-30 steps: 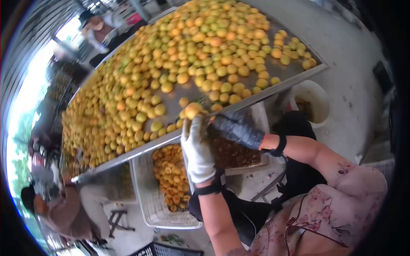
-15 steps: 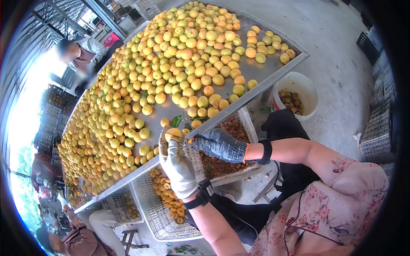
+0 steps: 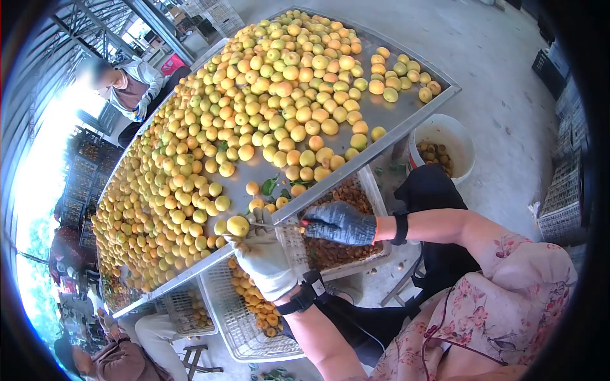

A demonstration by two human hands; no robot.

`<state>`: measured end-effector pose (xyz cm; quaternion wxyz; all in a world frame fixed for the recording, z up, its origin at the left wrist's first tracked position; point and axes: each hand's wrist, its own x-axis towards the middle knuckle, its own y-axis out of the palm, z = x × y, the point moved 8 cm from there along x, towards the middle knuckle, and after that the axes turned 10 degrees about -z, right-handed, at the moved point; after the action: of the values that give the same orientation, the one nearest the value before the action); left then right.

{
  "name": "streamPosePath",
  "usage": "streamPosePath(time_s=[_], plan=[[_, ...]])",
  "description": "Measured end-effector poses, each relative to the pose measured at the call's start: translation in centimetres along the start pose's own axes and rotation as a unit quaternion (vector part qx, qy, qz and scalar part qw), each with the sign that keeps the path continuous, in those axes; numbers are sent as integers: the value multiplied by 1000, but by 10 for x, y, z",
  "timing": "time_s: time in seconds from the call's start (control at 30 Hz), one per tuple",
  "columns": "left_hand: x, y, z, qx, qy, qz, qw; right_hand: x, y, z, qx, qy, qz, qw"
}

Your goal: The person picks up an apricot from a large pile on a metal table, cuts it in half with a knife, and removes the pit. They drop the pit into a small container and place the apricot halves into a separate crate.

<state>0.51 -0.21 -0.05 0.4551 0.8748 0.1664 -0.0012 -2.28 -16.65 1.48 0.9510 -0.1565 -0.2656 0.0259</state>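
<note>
My left hand [image 3: 262, 257], in a whitish glove, holds a yellow fruit [image 3: 237, 226] at the near edge of the metal table [image 3: 406, 130]. To its right, my right hand [image 3: 342, 223] in a grey knitted glove is closed around a small tool with a reddish handle and a thin blade, which looks like a knife. The blade points toward the left glove. Many whole yellow-orange fruits [image 3: 286, 76] lie on the table. Under its edge a white crate [image 3: 238, 336] contains fruit pieces, and another crate [image 3: 380, 190] beneath my right hand contains small brown pieces.
A white bucket [image 3: 460, 143] with fruit pieces stands right of the table. One person [image 3: 136, 89] sits across the table at upper left, another [image 3: 121, 359] at lower left. Stacked crates [image 3: 562, 193] stand at the right. A small stool [image 3: 196, 359] is at lower left.
The camera view has shifted and become sharper. My left hand has turned and lowered with a fruit in it. The right hand has drawn back slightly from the left, showing the blade.
</note>
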Motion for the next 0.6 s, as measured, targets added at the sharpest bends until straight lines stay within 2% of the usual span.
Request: streamPosePath(time_s=[0.03, 0.07, 0.1, 0.13, 0.2, 0.27, 0.33, 0.37, 0.4, 0.47, 0.5, 0.53, 0.57, 0.6], plan=[[4, -5, -10, 171, 132, -60, 975, 4, -8, -1, 15, 29, -8, 999], [3, -6, -2, 170, 133, -62, 975, 6, -14, -5, 31, 58, -16, 998], [2, -8, 14, 186, 74, -51, 978, 5, -23, -7, 37, 41, -160, 986], [-4, -6, 31, 205, 18, -43, 978, 12, -27, -14, 103, 134, -147, 975], [-31, 25, 45, 428, 153, 51, 889, 21, -19, -44, 205, 166, -178, 948], [-41, 36, 56, 474, 224, 2, 852, 20, -13, -65, 212, 204, -198, 935], [-40, 33, 59, 476, 259, 12, 840, 22, -13, -56, 173, 229, -186, 939], [-35, 27, 62, 509, 208, 12, 835, 21, -8, -60, 175, 263, -166, 934], [-39, 34, 58, 510, 205, 10, 835, 17, -4, -65, 174, 298, -148, 927], [-44, 37, 55, 525, 152, -58, 835, 17, -8, -64, 149, 270, -186, 933], [-40, 30, 58, 495, 162, -71, 851, 22, -14, -53, 42, 218, -181, 958], [-33, 21, 63, 515, 206, -54, 831, 25, -17, -42, -67, 165, -173, 969], [-24, 5, 72, 420, 172, -66, 889, 27, -19, -35, -76, 84, -213, 970], [-19, 3, 74, 321, 134, -79, 934, 30, -16, -33, -86, 73, -168, 979]])
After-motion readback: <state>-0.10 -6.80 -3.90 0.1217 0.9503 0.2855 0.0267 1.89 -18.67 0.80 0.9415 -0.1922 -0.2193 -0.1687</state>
